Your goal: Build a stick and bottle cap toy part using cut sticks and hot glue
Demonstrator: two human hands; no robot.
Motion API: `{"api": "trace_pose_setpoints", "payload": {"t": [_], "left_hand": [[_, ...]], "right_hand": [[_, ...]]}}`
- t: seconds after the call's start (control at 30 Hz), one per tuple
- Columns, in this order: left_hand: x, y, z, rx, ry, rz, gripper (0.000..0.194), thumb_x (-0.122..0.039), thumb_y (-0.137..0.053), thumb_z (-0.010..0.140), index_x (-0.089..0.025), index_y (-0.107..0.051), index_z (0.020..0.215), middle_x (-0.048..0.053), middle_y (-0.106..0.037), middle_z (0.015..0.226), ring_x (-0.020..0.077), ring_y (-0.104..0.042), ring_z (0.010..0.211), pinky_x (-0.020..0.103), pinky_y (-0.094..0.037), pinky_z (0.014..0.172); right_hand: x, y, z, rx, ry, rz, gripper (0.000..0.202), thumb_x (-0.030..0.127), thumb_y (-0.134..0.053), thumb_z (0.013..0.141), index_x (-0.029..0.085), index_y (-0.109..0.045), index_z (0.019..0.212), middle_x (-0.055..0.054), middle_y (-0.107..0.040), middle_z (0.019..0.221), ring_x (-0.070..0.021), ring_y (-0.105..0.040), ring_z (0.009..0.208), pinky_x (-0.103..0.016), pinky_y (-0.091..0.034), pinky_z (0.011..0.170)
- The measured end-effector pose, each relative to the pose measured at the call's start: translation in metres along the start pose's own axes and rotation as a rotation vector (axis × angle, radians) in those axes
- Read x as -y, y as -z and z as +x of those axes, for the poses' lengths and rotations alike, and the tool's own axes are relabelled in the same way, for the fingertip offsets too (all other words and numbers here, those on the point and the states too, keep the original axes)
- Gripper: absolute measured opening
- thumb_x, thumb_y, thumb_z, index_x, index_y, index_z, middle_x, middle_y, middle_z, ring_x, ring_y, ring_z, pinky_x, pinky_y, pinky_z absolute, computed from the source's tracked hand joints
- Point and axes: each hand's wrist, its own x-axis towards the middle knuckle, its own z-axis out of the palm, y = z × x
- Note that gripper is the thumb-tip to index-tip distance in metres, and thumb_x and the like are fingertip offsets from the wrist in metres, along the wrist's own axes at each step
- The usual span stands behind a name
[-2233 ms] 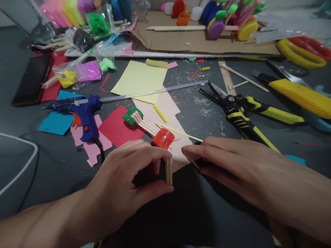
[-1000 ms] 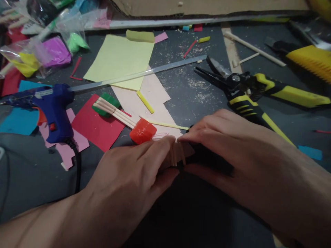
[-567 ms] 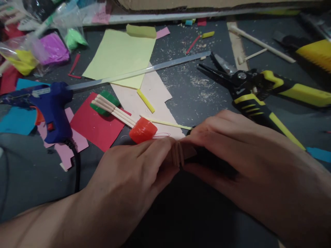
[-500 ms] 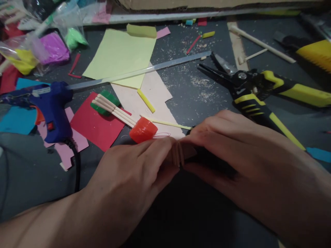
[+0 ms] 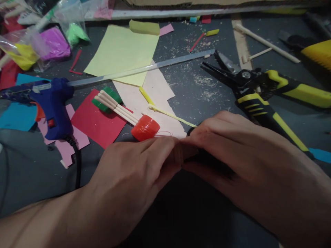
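Close together at the lower middle, my left hand [image 5: 134, 172] and my right hand [image 5: 240, 155] both have their fingers closed. Between their fingertips they pinch a small stack of thin tan pieces [image 5: 179, 154], pressed side by side; whether wood or card I cannot tell. Just beyond the left knuckles lies a red ring-shaped piece [image 5: 145, 128] with several thin wooden sticks [image 5: 119, 109] running from it to a green piece [image 5: 111, 96]. A thin yellow strip [image 5: 176, 117] reaches toward a dark object partly hidden by my right fingers.
A blue glue gun [image 5: 58, 110] with a long glue stick [image 5: 144, 70] lies left. Yellow-black pliers [image 5: 248, 86] rest right. Paper sheets [image 5: 124, 51], bagged coloured clay [image 5: 55, 43] and wood crumbs cover the grey table. A cardboard edge [image 5: 219, 4] runs along the back.
The tan pieces, slightly fanned before, are now pressed closer together. The yellow strip's far end has swung toward the short yellow piece. The whole view has shifted slightly.
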Motion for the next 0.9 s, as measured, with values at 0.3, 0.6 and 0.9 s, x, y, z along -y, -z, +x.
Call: {"api": "trace_pose_setpoints", "payload": {"t": [0.3,0.6,0.9], "left_hand": [[0.0005,0.0009,0.0012,0.018,0.013,0.0,0.007,-0.025,-0.064,0.094,-0.023,-0.063,0.101,-0.009,-0.072,0.077,0.0118,-0.067,0.06,0.026,-0.039,0.052],[-0.0003,0.0003,-0.0012,-0.018,0.011,-0.089,0.015,-0.017,-0.064,0.091,-0.023,-0.052,0.088,-0.01,-0.065,0.073,0.0087,-0.062,0.056,0.023,-0.038,0.05],[0.0011,-0.0008,0.0013,-0.021,0.016,-0.048,0.011,-0.017,-0.065,0.091,-0.022,-0.056,0.089,-0.009,-0.066,0.074,0.0091,-0.063,0.058,0.024,-0.038,0.052]], "right_hand": [[0.0025,0.0015,0.0014,0.006,0.016,-0.01,0.025,0.026,-0.046,0.1,0.022,-0.059,0.079,-0.006,-0.055,0.077,-0.0267,-0.055,0.075,-0.041,-0.042,0.066],[0.0007,0.0019,-0.0014,-0.021,-0.028,0.034,0.026,0.024,-0.047,0.1,0.022,-0.061,0.077,-0.005,-0.056,0.078,-0.0245,-0.053,0.073,-0.04,-0.04,0.068],[-0.0003,0.0003,-0.0018,-0.018,-0.006,0.012,0.03,0.026,-0.045,0.101,0.02,-0.065,0.08,-0.006,-0.056,0.078,-0.0251,-0.051,0.073,-0.04,-0.038,0.067]]}}
